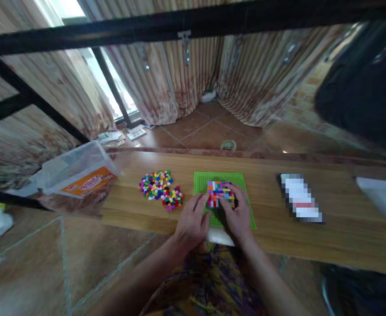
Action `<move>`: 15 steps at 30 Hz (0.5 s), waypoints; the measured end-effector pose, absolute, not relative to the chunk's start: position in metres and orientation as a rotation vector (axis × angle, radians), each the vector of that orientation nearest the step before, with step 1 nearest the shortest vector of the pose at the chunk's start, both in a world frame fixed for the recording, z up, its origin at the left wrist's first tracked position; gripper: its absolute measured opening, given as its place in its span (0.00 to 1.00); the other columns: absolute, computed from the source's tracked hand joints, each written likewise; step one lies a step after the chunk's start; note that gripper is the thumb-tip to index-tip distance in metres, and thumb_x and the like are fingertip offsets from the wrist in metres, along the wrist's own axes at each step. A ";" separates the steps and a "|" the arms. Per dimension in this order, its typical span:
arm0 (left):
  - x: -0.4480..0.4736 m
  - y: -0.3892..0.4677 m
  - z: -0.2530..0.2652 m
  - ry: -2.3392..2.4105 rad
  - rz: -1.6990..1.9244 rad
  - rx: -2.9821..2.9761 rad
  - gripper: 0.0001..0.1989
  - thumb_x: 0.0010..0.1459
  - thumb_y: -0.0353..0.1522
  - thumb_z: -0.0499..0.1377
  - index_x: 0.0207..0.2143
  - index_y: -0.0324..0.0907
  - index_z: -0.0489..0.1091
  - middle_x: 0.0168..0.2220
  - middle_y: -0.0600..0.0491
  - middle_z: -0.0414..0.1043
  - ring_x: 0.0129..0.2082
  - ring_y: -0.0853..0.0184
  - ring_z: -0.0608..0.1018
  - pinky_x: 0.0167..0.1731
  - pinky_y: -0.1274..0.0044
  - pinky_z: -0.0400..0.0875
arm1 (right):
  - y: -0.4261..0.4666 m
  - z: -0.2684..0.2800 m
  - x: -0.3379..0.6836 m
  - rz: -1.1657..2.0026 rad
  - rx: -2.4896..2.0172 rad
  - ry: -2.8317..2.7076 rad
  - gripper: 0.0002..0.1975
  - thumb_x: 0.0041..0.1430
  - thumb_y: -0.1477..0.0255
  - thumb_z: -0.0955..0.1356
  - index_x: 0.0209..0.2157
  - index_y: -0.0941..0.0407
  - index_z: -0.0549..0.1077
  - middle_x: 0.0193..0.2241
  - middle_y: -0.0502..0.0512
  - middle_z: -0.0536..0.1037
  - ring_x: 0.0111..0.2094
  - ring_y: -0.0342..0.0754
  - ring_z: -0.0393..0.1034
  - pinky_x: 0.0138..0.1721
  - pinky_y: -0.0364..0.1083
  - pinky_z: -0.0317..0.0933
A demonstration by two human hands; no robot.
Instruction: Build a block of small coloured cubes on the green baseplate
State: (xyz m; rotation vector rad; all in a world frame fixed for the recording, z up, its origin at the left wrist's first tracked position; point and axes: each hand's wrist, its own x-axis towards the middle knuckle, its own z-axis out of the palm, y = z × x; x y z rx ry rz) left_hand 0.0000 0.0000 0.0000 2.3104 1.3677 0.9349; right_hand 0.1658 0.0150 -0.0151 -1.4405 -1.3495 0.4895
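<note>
A many-coloured block of small building bricks [217, 191] is over the green studded baseplate [199, 177]; whether it is fixed to the plate or lifted slightly I cannot tell. My right hand [238, 213] curls round its right side, fingers at the far edge and thumb on the near one. At the left edge, my left hand [193, 219] has its bent fingertips pressed against the bricks. Left of the baseplate lie two touching heaps of loose small bricks, a larger heap [154, 184] and a smaller heap [172, 198].
A clear plastic tub with an orange label [89, 181] stands at the table's left end. To the right lie a phone with a blurred screen [301, 198] and a white sheet [382, 197]. Black metal bars [130, 33] cross beyond the wooden table [265, 175].
</note>
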 end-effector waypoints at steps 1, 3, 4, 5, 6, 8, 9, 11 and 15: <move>-0.002 -0.003 -0.002 1.384 0.942 2.295 0.25 0.62 0.28 0.54 0.62 0.39 0.57 0.56 0.41 0.67 0.58 0.58 0.69 0.57 0.65 0.69 | 0.015 -0.016 0.166 0.492 -1.428 -1.346 0.18 0.60 0.65 0.67 0.50 0.54 0.72 0.52 0.60 0.71 0.55 0.53 0.64 0.58 0.57 0.56; -0.006 -0.010 -0.005 1.398 0.950 2.274 0.24 0.62 0.28 0.54 0.61 0.39 0.58 0.55 0.42 0.67 0.57 0.59 0.70 0.57 0.65 0.70 | 0.016 -0.018 0.167 0.493 -1.410 -1.342 0.17 0.60 0.65 0.66 0.50 0.54 0.72 0.51 0.60 0.72 0.55 0.53 0.64 0.57 0.58 0.56; -0.009 -0.014 -0.006 1.396 0.950 2.271 0.24 0.62 0.28 0.53 0.60 0.39 0.59 0.55 0.42 0.67 0.57 0.59 0.70 0.57 0.65 0.70 | 0.016 -0.018 0.168 0.490 -1.404 -1.343 0.17 0.61 0.65 0.66 0.50 0.53 0.72 0.51 0.60 0.72 0.55 0.53 0.64 0.57 0.58 0.56; -0.012 -0.017 -0.007 1.380 0.947 2.275 0.23 0.62 0.27 0.53 0.60 0.39 0.60 0.55 0.42 0.68 0.57 0.60 0.70 0.56 0.66 0.70 | 0.017 -0.018 0.168 0.486 -1.398 -1.346 0.17 0.61 0.65 0.66 0.50 0.53 0.72 0.51 0.60 0.72 0.55 0.53 0.64 0.57 0.58 0.57; -0.016 -0.020 -0.008 1.362 0.941 2.282 0.23 0.62 0.27 0.53 0.59 0.39 0.60 0.55 0.42 0.68 0.57 0.60 0.71 0.56 0.66 0.71 | 0.017 -0.018 0.168 0.480 -1.394 -1.350 0.17 0.61 0.64 0.65 0.50 0.54 0.72 0.51 0.60 0.72 0.55 0.53 0.64 0.57 0.58 0.57; -0.024 -0.027 -0.010 1.352 0.930 2.293 0.22 0.62 0.26 0.52 0.59 0.39 0.61 0.55 0.42 0.68 0.57 0.60 0.71 0.56 0.67 0.71 | 0.017 -0.018 0.167 0.463 -1.399 -1.359 0.17 0.61 0.63 0.66 0.49 0.54 0.72 0.51 0.60 0.72 0.54 0.54 0.65 0.57 0.58 0.57; -0.029 -0.031 -0.011 1.363 0.926 2.293 0.22 0.62 0.26 0.51 0.59 0.39 0.61 0.55 0.42 0.68 0.57 0.60 0.71 0.56 0.67 0.71 | 0.018 -0.018 0.166 0.452 -1.406 -1.364 0.18 0.60 0.62 0.67 0.49 0.55 0.72 0.50 0.60 0.72 0.54 0.54 0.65 0.56 0.58 0.57; -0.037 -0.037 -0.013 1.407 0.921 2.282 0.21 0.62 0.27 0.51 0.58 0.39 0.62 0.55 0.42 0.68 0.57 0.60 0.71 0.55 0.67 0.72 | 0.018 -0.018 0.164 0.422 -1.432 -1.370 0.20 0.58 0.62 0.68 0.50 0.55 0.71 0.50 0.61 0.72 0.54 0.54 0.64 0.57 0.58 0.57; -0.054 -0.046 -0.019 1.498 0.922 2.271 0.20 0.62 0.27 0.51 0.56 0.40 0.64 0.53 0.43 0.70 0.54 0.60 0.73 0.53 0.66 0.73 | 0.021 -0.021 0.160 0.380 -1.481 -1.373 0.23 0.55 0.61 0.69 0.51 0.56 0.71 0.51 0.61 0.71 0.54 0.54 0.64 0.57 0.57 0.56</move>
